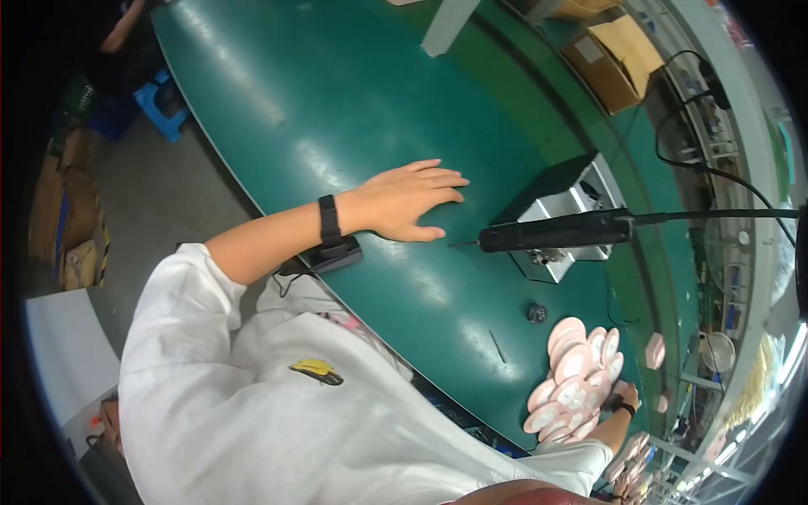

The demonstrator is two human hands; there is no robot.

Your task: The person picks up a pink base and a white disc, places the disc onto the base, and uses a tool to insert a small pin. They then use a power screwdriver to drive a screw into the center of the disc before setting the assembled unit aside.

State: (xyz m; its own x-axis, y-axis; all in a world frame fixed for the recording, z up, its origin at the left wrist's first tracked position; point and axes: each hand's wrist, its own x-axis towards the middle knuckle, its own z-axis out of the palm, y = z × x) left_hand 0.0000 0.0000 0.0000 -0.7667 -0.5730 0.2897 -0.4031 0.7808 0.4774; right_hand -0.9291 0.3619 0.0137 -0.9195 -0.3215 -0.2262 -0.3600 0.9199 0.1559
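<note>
My left hand [408, 200] hovers over or lies on the green worktable [337, 109], palm down, fingers spread, with nothing in it. A black band circles that wrist. Just right of its fingertips is a black electric screwdriver [555, 232] on a cable, its thin bit pointing toward the hand. My right hand [624, 394] reaches out to the far right, beside a heap of pale pink and white round parts [574, 362]. Its fingers are small and partly hidden there, so what they hold does not show.
Behind the screwdriver stands a metal fixture [547, 202] with a dark side panel. A small black round part [537, 313] and a thin dark rod [497, 346] lie nearer me. Further off are an open cardboard box [606, 63], a white post [449, 25] and a blue stool [162, 105].
</note>
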